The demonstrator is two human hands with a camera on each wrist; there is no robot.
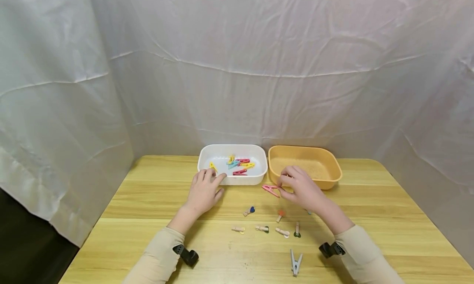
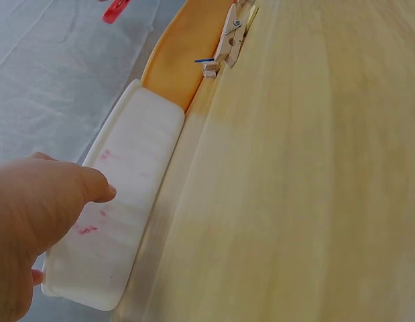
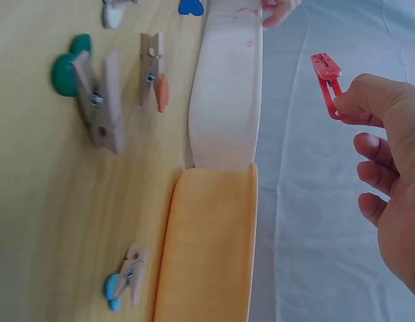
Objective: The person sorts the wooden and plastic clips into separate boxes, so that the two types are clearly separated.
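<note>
My right hand pinches a pink clothes peg by its end, just above the table in front of the orange tray. In the right wrist view the pink peg sticks out from the thumb and forefinger of that hand. My left hand lies flat on the table, and its straight fingers touch the front rim of the white tray. The white tray holds several coloured pegs. In the left wrist view the left hand's thumb rests against the white tray's wall.
Several small wooden pegs with coloured shapes lie on the wooden table in front of my hands. A larger grey peg lies near the front edge. White cloth hangs behind and at both sides.
</note>
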